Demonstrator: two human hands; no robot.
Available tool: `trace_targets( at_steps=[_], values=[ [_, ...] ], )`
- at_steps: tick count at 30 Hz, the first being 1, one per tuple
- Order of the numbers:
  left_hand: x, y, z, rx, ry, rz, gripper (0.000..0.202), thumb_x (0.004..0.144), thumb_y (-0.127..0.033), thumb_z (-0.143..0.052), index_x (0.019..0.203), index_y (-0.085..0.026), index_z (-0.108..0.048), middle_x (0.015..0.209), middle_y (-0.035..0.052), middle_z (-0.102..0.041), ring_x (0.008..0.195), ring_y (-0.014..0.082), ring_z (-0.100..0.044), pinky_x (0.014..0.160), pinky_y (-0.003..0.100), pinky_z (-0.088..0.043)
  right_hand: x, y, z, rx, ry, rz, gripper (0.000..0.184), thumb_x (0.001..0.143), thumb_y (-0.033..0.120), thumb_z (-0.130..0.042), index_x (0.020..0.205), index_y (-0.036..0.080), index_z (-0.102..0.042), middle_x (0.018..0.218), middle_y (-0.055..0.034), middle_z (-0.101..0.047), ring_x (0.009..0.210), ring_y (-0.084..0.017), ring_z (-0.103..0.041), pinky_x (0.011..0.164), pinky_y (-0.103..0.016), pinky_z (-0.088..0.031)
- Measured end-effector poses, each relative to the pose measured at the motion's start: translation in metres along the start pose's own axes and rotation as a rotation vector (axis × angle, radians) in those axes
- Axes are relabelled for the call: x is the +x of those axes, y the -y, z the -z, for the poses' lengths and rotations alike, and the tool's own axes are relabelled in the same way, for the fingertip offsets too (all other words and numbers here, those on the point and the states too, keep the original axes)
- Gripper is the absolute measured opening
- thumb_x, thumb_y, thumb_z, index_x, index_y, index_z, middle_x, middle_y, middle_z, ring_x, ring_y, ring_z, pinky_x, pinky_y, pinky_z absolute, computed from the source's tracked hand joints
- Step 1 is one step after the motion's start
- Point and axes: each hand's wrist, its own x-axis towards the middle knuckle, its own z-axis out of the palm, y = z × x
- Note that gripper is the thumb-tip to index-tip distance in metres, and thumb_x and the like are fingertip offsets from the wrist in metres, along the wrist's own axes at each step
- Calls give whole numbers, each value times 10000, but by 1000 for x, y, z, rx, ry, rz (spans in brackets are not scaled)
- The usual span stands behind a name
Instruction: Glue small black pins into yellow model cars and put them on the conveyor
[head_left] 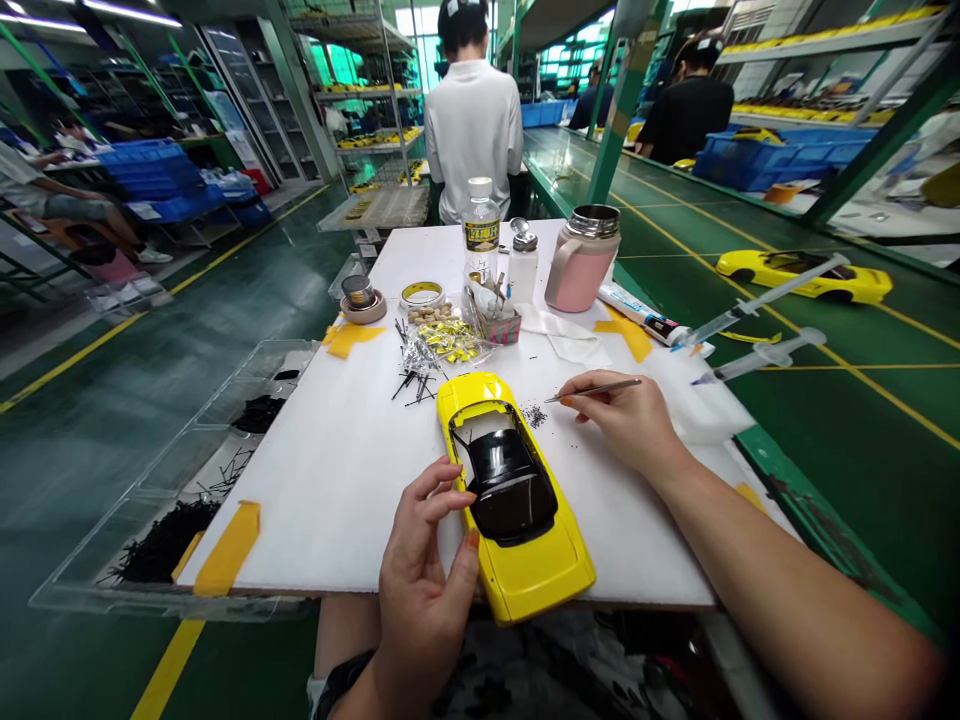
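Observation:
A yellow model car body (pixel 536 580) with a black roof and windows lies on the white board, its near end at the board's front edge. My left hand (pixel 427 550) grips it along the left side, fingertips at the roof edge and thumb beside it. My right hand (pixel 626 415) is closed around a pair of thin metal tweezers (pixel 611 387), pointing left. Their tip is just above and right of a small heap of tiny black parts (pixel 534 416). Whether the tips pinch a part is too small to tell.
On the white board (pixel 322 480) are a bag of yellow pieces (pixel 450 342), black sticks (pixel 416 385), a tape roll (pixel 421 294), a bottle (pixel 481 235), a pink mug (pixel 581 262) and syringes (pixel 765 355). A clear tray of black parts (pixel 161 540) sits left. A person (pixel 474 130) is ahead.

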Motion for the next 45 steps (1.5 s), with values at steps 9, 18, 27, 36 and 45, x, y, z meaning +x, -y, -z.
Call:
trace_targets(
  at_steps=[9,18,27,36,45],
  values=[
    [0,0,-2,-25,-9,10,291,988,-142,-568,1212,-314,-637,1458,62,-511,1456,239,-443,1215,403,-381,1,-3,1,13,-15,-6,248,742,418,-776,771,173,-791,790,-77,-758,586,-198,-673,532,-302,-597],
    [-1,0,0,-27,5,4,283,997,-148,-562,1220,-311,-623,1461,60,-501,1459,221,-436,1210,369,-382,-1,-3,-1,-13,-2,35,265,759,439,-762,763,175,-789,786,-73,-755,576,-197,-679,538,-307,-581],
    [0,1,0,9,5,-9,268,997,-161,-564,1213,-308,-622,1445,78,-512,1448,261,-452,1205,455,-385,-1,-2,1,-42,4,77,255,789,419,-743,782,168,-784,828,-82,-760,546,-179,-662,513,-301,-558],
    [0,1,-1,5,2,-15,267,994,-157,-568,1209,-306,-623,1425,74,-528,1439,254,-460,1204,447,-389,-1,-10,1,-86,30,149,194,823,353,-710,806,178,-791,838,-68,-758,602,-192,-671,574,-335,-571],
    [-1,2,1,3,2,-18,266,992,-157,-569,1213,-294,-622,1425,91,-527,1445,278,-456,1201,484,-393,-2,-11,0,-108,38,203,139,850,288,-690,823,197,-791,840,-51,-754,658,-200,-678,616,-344,-575]
  ],
)
